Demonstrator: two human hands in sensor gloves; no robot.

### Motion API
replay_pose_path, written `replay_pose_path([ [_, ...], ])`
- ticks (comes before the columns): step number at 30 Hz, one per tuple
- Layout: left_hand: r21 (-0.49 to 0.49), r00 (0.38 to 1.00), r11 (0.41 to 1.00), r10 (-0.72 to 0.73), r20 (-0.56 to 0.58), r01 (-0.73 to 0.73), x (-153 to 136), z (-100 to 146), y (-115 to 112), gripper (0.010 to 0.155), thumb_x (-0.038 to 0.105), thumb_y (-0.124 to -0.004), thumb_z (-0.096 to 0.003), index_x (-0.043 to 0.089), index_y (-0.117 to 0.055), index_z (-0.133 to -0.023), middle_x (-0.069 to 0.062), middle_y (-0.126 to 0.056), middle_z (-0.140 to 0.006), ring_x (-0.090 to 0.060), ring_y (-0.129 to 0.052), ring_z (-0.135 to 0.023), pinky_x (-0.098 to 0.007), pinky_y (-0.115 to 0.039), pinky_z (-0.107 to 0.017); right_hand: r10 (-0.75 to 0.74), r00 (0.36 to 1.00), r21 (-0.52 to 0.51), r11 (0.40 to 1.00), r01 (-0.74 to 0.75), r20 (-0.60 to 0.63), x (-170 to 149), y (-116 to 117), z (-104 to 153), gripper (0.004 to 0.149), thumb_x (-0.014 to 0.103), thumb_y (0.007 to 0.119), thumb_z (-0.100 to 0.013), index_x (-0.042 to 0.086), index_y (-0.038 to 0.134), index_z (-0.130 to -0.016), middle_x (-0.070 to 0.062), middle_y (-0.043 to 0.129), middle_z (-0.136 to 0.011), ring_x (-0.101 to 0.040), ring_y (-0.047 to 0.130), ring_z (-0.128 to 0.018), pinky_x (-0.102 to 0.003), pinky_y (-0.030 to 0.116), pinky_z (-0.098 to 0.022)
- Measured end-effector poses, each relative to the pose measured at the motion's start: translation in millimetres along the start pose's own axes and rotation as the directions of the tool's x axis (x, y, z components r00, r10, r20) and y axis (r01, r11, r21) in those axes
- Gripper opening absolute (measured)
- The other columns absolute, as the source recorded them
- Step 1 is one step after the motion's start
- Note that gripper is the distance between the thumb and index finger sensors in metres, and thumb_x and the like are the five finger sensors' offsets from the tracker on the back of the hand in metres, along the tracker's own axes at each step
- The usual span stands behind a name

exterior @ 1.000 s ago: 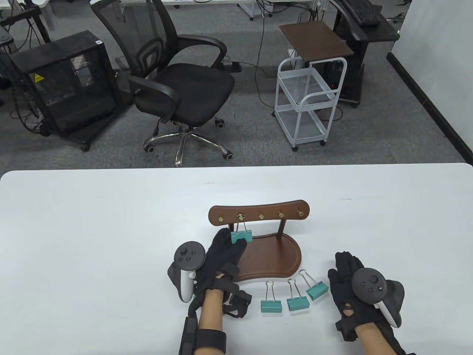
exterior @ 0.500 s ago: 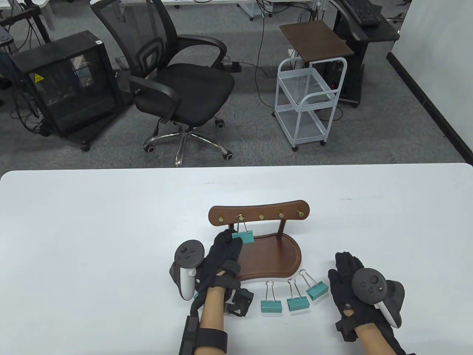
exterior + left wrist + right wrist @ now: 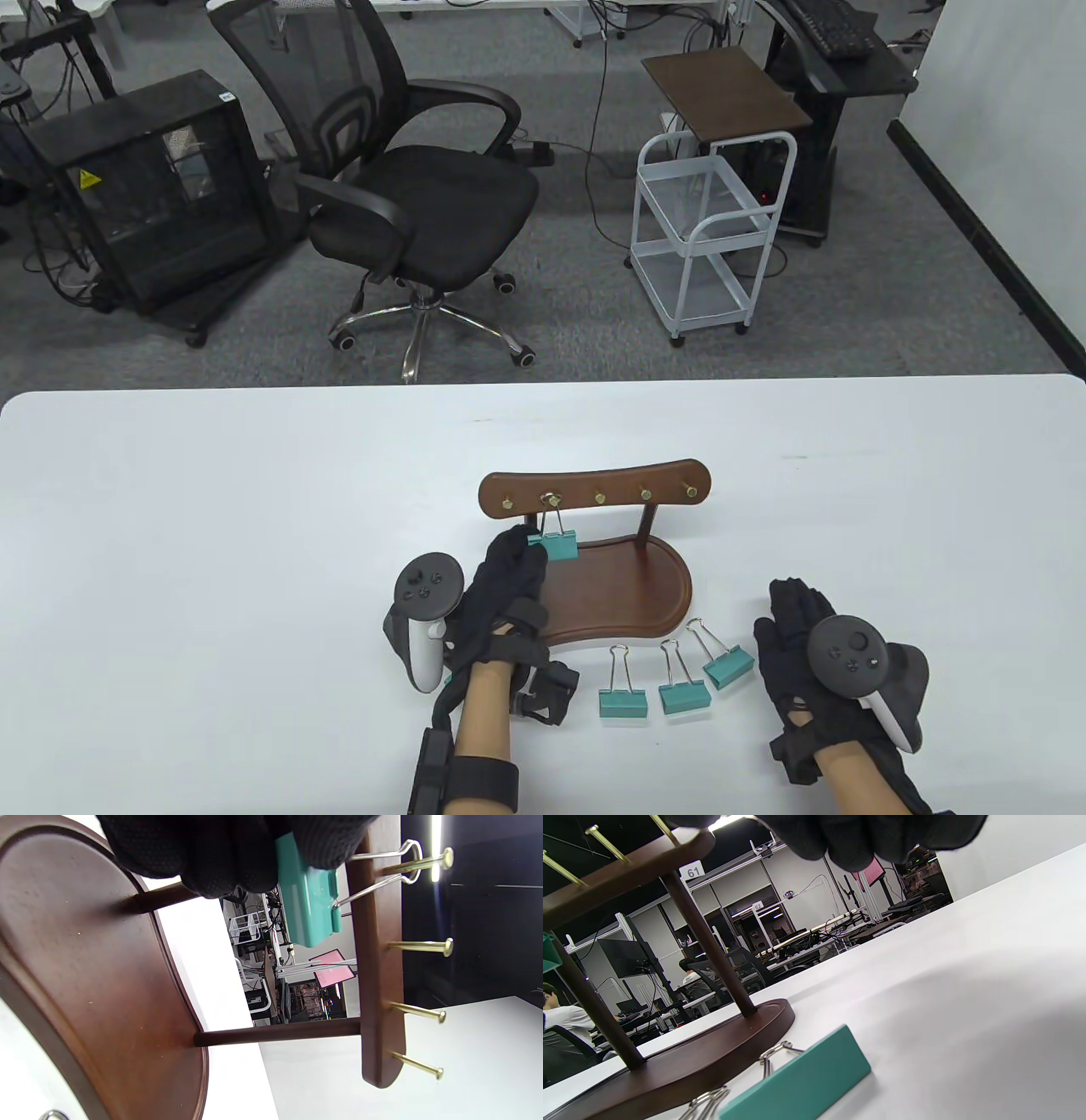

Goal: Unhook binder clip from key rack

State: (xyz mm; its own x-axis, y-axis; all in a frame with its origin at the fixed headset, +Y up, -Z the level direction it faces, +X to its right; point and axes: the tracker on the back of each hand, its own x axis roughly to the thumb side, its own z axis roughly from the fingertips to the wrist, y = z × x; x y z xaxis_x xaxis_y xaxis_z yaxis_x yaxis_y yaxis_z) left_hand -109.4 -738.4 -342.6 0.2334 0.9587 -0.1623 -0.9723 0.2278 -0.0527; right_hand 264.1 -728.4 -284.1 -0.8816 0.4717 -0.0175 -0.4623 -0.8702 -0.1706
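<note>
A dark wooden key rack point(image 3: 632, 491) stands on the white table, with brass hooks along its top board and a kidney-shaped base point(image 3: 624, 590). A teal binder clip point(image 3: 560, 545) hangs by its wire handle from the second hook from the left point(image 3: 551, 499). My left hand point(image 3: 509, 564) grips the clip's left end; in the left wrist view the gloved fingers point(image 3: 220, 853) close over the clip body point(image 3: 307, 906), its wire loops still on the hook point(image 3: 420, 861). My right hand point(image 3: 802, 637) rests flat on the table, right of the rack, holding nothing.
Three loose teal binder clips point(image 3: 624, 703) point(image 3: 684, 696) point(image 3: 728, 669) lie on the table in front of the rack's base. One of them point(image 3: 801, 1077) shows close in the right wrist view. An office chair point(image 3: 407, 195) and a white cart point(image 3: 704, 238) stand beyond the table's far edge.
My left hand moved up to the hanging clip and closed its fingers on the clip's left end. The clip swung slightly. The right hand has not moved.
</note>
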Motion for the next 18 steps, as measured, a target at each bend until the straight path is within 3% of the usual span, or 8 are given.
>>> replay_pose_path([
  [18,-0.011,0.998,0.999,0.046,0.052,-0.046,3.7,2.7,4.5,0.055,0.046,-0.068,-0.0579,0.032,-0.054,-0.109,-0.003,-0.068,-0.106,-0.028,-0.076,-0.095,-0.054,-0.069,-0.069,-0.002,1.000,0.000,1.000,0.002,-0.004,-0.2,0.0,-0.1,0.062,0.051,0.060,-0.040,0.018,0.056,-0.093,-0.012,0.057,-0.101,-0.039,0.056,-0.091,-0.051,0.058,-0.064],
])
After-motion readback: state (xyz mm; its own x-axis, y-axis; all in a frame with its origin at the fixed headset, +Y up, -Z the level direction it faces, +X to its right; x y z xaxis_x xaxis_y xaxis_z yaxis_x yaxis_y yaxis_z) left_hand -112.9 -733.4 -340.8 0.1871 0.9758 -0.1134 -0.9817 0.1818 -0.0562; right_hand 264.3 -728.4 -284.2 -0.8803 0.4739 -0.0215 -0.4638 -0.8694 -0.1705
